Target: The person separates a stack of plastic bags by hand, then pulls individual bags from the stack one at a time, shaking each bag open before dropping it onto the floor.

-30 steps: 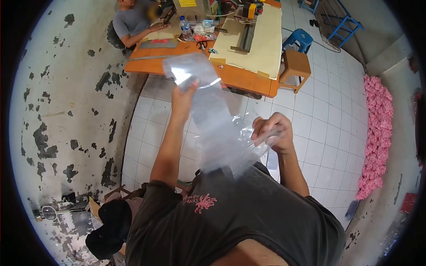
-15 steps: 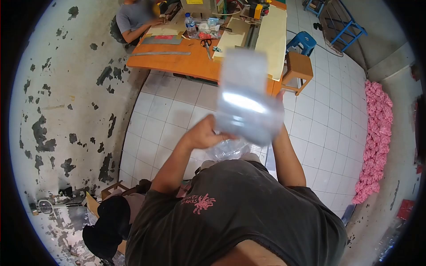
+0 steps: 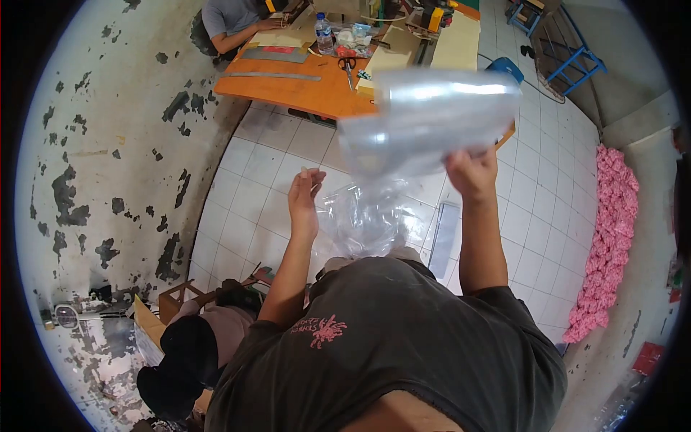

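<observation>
My right hand [image 3: 473,171] is closed on the lower edge of a clear plastic sheet [image 3: 439,122], shiny, curled and blurred by motion. It hangs in the air in front of me, over the near edge of the orange table. To the left, my left hand [image 3: 306,193] is raised apart from the sheet, its fingers loosely bent and nothing visible in them. Below and between the hands lies a crumpled clear plastic bag [image 3: 363,219], near my knees. A flat greyish strip or packet [image 3: 441,241] is on the floor to its right.
On the orange table [image 3: 281,90] are scissors [image 3: 347,72], a water bottle [image 3: 324,34], a metal ruler [image 3: 270,76] and pale sheets. A person [image 3: 234,25] sits at its far left. A pink bundle [image 3: 604,245] lines the right wall; a black cap [image 3: 176,367] is lower left.
The plastic sheet has swung to the right and turned from upright to sideways, with my right hand now visible on it. My left hand has come away from it and moved left.
</observation>
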Tool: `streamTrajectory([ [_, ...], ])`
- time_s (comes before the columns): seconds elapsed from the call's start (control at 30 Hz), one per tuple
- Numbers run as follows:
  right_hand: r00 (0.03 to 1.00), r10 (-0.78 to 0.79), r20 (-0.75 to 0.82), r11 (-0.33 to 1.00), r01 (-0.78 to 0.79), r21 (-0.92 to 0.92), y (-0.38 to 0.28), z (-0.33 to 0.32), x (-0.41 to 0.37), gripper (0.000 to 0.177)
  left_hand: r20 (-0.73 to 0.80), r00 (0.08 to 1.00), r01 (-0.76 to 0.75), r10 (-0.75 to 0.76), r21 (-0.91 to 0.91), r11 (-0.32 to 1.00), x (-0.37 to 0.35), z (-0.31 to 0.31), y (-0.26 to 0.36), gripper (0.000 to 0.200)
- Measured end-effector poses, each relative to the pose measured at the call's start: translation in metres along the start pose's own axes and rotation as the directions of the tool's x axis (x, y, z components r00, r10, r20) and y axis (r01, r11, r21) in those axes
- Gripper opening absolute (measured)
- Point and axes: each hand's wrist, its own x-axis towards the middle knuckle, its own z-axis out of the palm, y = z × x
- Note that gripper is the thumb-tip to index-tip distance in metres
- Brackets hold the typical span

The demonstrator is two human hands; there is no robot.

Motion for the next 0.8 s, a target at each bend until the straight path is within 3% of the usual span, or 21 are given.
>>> streamTrajectory([
  [0.07, 0.989, -0.022, 0.144, 0.999, 0.026, -0.025, -0.001, 0.008, -0.026, 0.049, 0.077, 0.972, 0.229, -0.221, -0.129, 0.965, 0.003, 0.007, -0.002, 0.068],
  [0.1, 0.992, -0.049, 0.114, 0.988, 0.065, -0.141, 0.01, 0.004, -0.041, 0.052, 0.409, 0.886, 0.321, -0.218, -0.204, 0.925, 0.011, -0.001, -0.01, 0.082],
  [0.13, 0.993, -0.082, 0.087, 0.961, 0.101, -0.256, 0.024, -0.005, -0.057, 0.055, 0.407, 0.887, 0.321, -0.217, -0.207, 0.924, 0.008, 0.009, 0.004, 0.082],
  [0.2, 0.943, 0.252, 0.217, 0.968, -0.249, -0.044, 0.039, -0.022, -0.08, 0.059, 0.632, 0.735, 0.604, -0.244, -0.448, 0.659, -0.001, 0.04, 0.046, 0.089],
  [0.23, 0.938, 0.117, 0.326, 0.989, -0.078, -0.129, 0.042, -0.017, -0.082, 0.049, 0.64, 0.726, 0.631, -0.252, -0.477, 0.612, 0.01, 0.043, 0.047, 0.084],
  [0.27, 0.939, 0.116, 0.322, 0.988, -0.077, -0.131, 0.034, -0.007, -0.08, 0.049, 0.643, 0.723, 0.634, -0.252, -0.474, 0.61, 0.022, 0.046, 0.044, 0.084],
  [0.33, 0.889, 0.107, 0.444, 0.991, -0.06, -0.119, 0.003, 0.017, -0.072, 0.036, 0.677, 0.659, 0.654, -0.328, -0.3, 0.695, 0.045, 0.054, 0.035, 0.068],
  [0.37, 0.886, 0.162, 0.434, 0.986, -0.132, -0.098, -0.004, 0.022, -0.073, 0.029, 0.577, 0.703, 0.618, -0.416, -0.207, 0.759, 0.048, 0.061, 0.039, 0.053],
  [0.4, 0.891, 0.16, 0.426, 0.986, -0.13, -0.1, -0.003, 0.019, -0.077, 0.029, 0.583, 0.697, 0.622, -0.419, -0.199, 0.757, 0.05, 0.068, 0.041, 0.053],
  [0.47, 0.89, 0.298, 0.345, 0.954, -0.27, -0.128, -0.002, 0.012, -0.083, 0.029, 0.41, 0.867, 0.368, -0.282, -0.148, 0.918, 0.054, 0.081, 0.044, 0.042],
  [0.5, 0.898, 0.294, 0.327, 0.956, -0.267, -0.125, -0.004, 0.011, -0.085, 0.029, 0.424, 0.858, 0.376, -0.29, -0.134, 0.917, 0.058, 0.085, 0.048, 0.042],
  [0.57, 0.961, 0.211, 0.18, 0.977, -0.203, -0.061, -0.009, 0.009, -0.086, 0.026, 0.363, 0.932, 0.032, -0.014, -0.044, 0.999, 0.064, 0.09, 0.061, 0.037],
  [0.6, 0.964, 0.207, 0.164, 0.978, -0.2, -0.061, -0.007, 0.003, -0.084, 0.026, 0.377, 0.926, 0.038, -0.021, -0.038, 0.999, 0.063, 0.096, 0.072, 0.037],
  [0.67, 0.978, -0.08, 0.191, 0.99, 0.055, 0.132, 0.01, -0.011, -0.084, 0.027, 0.321, 0.92, -0.18, 0.225, -0.165, 0.97, 0.059, 0.107, 0.098, 0.031],
  [0.73, 0.994, -0.105, 0.034, 0.931, 0.087, 0.354, 0.031, -0.033, -0.088, 0.037, 0.374, 0.885, -0.217, 0.278, -0.198, 0.956, 0.05, 0.114, 0.123, 0.031],
  [0.8, 0.979, -0.103, -0.175, 0.977, 0.133, 0.167, 0.031, -0.032, -0.074, 0.05, 0.424, 0.843, -0.25, 0.331, -0.236, 0.939, 0.035, 0.116, 0.141, 0.032],
])
